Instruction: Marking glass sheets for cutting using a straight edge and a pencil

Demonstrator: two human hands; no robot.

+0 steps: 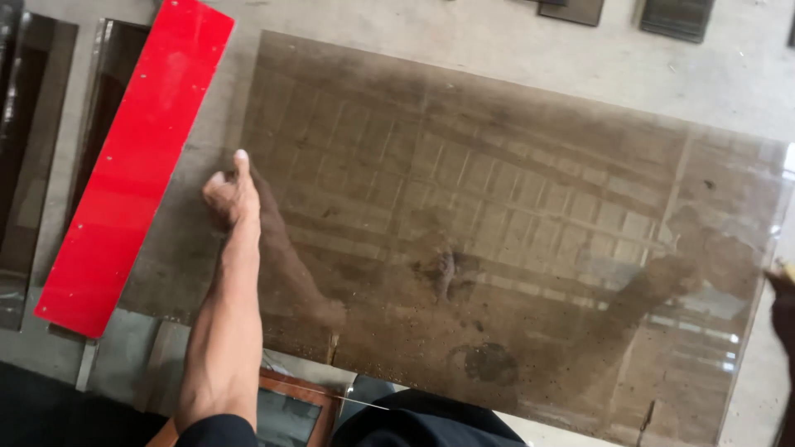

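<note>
Setting: likely a glass workshop. Large tinted glass sheet on dusty grey counter; more dark panes lie alongside; long red straightedge.
</note>
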